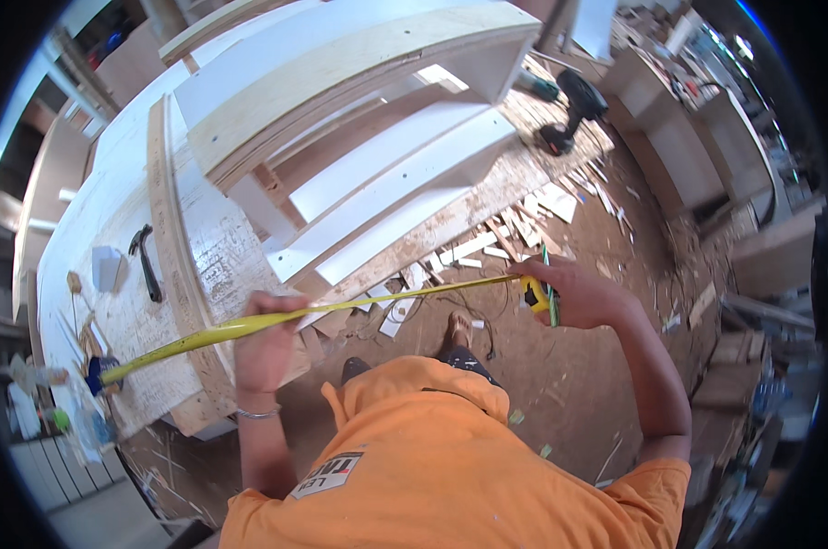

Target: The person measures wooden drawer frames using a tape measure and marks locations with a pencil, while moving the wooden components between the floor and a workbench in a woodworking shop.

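A tape measure with a yellow and black case [534,295] sits in my right hand [574,291], whose fingers are wrapped round it. A thin green stick like a pencil or pen [552,306] is in that hand too. From the case the yellow blade [414,293] runs out leftward in front of my body. My left hand [267,343] has its fingers closed on the blade partway along. Beyond it the blade's free end reaches over the left part of the workbench [217,215]. A white cabinet carcass with plywood edges [386,188] lies on the bench ahead of my hands.
A hammer [146,263] lies on the bench at left, beside a long wooden strip [168,210]. A cordless drill [574,105] stands at the bench's far right. Wood offcuts [487,240] litter the floor. Open cabinet boxes [675,151] stand at right.
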`<state>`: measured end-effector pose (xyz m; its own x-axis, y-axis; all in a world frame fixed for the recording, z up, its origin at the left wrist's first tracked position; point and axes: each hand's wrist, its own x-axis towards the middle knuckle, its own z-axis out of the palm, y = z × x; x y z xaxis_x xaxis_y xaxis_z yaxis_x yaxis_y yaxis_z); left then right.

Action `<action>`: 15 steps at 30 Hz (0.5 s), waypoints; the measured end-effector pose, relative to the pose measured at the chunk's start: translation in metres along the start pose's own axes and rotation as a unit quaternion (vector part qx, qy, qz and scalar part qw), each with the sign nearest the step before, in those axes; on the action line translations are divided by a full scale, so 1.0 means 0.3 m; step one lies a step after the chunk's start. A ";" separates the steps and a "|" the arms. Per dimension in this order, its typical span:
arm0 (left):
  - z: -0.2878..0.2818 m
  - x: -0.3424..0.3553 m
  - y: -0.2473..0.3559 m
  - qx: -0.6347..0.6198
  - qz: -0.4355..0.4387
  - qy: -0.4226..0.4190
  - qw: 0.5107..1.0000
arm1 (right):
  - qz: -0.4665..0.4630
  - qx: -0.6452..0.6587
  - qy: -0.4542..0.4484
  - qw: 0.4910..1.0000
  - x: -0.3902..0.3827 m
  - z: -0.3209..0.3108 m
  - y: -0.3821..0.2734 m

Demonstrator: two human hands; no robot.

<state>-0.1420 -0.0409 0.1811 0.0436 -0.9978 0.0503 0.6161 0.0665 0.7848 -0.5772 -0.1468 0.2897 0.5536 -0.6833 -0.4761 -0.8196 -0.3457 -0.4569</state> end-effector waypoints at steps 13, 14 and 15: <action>-0.220 -0.382 0.092 -0.050 0.269 0.515 0.812 | -0.216 -0.231 -0.027 0.948 0.429 -0.497 0.287; -0.226 -0.404 0.089 -0.009 0.266 0.513 0.816 | -0.245 -0.272 -0.023 0.931 0.467 -0.503 0.281; -0.202 -0.393 0.095 0.022 0.245 0.553 0.796 | -0.268 -0.309 -0.022 0.912 0.503 -0.498 0.272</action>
<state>-0.0820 0.0788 0.1602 0.9512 -0.2366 -0.1983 0.2846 0.4231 0.8603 -0.5826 -0.3742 0.2927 0.8933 -0.2884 -0.3447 -0.3490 -0.9284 -0.1277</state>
